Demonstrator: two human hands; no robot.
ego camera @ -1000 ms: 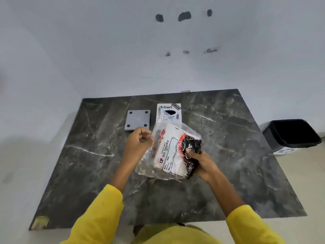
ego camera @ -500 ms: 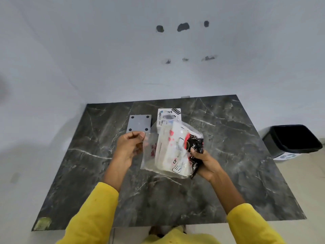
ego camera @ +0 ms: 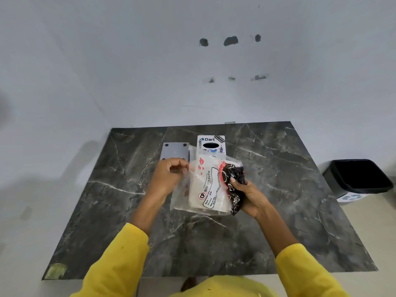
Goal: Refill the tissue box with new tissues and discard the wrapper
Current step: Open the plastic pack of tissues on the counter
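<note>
I hold a pack of tissues (ego camera: 211,189) in a clear plastic wrapper printed "BIG TISSUES", white with a black and red end, just above the dark marble table (ego camera: 278,189). My left hand (ego camera: 169,176) pinches the wrapper's loose clear edge at its upper left. My right hand (ego camera: 246,194) grips the black end of the pack from the right. Behind the pack stands the white tissue box (ego camera: 211,143) with an oval black slot and "Dart" print. A flat grey plate (ego camera: 175,151) with corner holes lies left of the box.
A black waste bin (ego camera: 360,179) stands on the floor to the right of the table. White walls close the back and left. A worn yellowish patch (ego camera: 54,271) marks the table's near left corner.
The pack has tilted back so its label faces up again, and my left hand has shifted its pinch on the clear edge. The box and plate stayed put.
</note>
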